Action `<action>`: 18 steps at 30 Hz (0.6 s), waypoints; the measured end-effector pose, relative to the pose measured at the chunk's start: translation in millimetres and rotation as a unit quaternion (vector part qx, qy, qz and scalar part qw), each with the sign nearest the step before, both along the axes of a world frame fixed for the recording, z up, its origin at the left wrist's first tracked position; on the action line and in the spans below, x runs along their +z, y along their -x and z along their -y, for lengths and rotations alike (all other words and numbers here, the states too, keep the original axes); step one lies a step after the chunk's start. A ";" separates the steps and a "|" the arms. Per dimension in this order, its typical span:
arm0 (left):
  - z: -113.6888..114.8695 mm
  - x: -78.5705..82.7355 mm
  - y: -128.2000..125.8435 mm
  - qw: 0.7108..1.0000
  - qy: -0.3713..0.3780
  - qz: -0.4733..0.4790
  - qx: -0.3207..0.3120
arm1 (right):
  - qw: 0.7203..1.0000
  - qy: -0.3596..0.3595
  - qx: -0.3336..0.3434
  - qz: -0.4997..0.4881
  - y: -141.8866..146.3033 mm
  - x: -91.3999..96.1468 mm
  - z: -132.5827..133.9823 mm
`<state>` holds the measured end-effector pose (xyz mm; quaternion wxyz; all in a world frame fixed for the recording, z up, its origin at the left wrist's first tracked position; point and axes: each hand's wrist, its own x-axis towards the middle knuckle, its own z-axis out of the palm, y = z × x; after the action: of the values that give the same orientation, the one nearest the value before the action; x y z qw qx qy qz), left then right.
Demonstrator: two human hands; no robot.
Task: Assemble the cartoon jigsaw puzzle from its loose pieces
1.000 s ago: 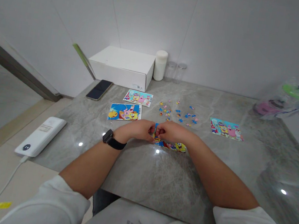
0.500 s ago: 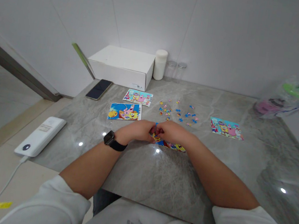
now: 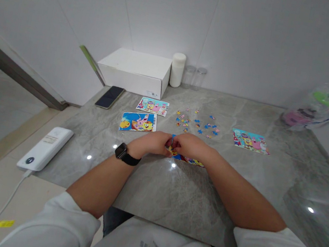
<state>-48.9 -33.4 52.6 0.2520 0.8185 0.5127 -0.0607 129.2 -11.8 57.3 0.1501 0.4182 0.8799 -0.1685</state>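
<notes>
A partly joined jigsaw puzzle [image 3: 191, 160] in blue, yellow and red lies flat on the table, much of it covered by my hands. My left hand [image 3: 158, 142], with a black watch on its wrist, is closed at the puzzle's left end, its thumb along the near edge. My right hand [image 3: 191, 145] bends over the puzzle, fingertips pinched together against the left hand's. A small blue puzzle piece [image 3: 173, 136] shows between the fingertips of both hands. Beyond them, several loose puzzle pieces [image 3: 197, 121] lie scattered, mostly blue, yellow and pink.
Two cartoon picture cards [image 3: 138, 122] lie at the left, and another card [image 3: 250, 142] at the right. Behind stand a white box [image 3: 135, 69], a white bottle [image 3: 177, 71] and two clear jars [image 3: 194, 78]. A phone [image 3: 110, 97], a power bank [image 3: 45, 149] and a plastic-wrapped cup [image 3: 308, 114] rest near the edges.
Both hands stay at the puzzle's left end, with only a slight shift of the fingers. The view has tilted a little; the other things lie as before.
</notes>
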 end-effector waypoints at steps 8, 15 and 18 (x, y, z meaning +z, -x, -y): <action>-1.9 -4.4 1.1 1.000 0.000 0.015 -0.005 | 1.000 -0.007 -0.004 -0.009 0.9 -8.1 -0.5; -3.3 -10.0 2.7 1.000 -0.007 0.023 -0.009 | 1.000 0.002 -0.010 -0.010 4.4 -6.7 1.0; -2.4 -9.1 2.2 1.000 -0.005 0.030 -0.008 | 1.000 0.000 -0.023 -0.020 5.6 -4.6 2.8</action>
<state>-51.1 -31.0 43.5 0.2626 0.8253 0.4986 -0.0356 123.7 -14.6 52.8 0.1290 0.4352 0.8726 -0.1803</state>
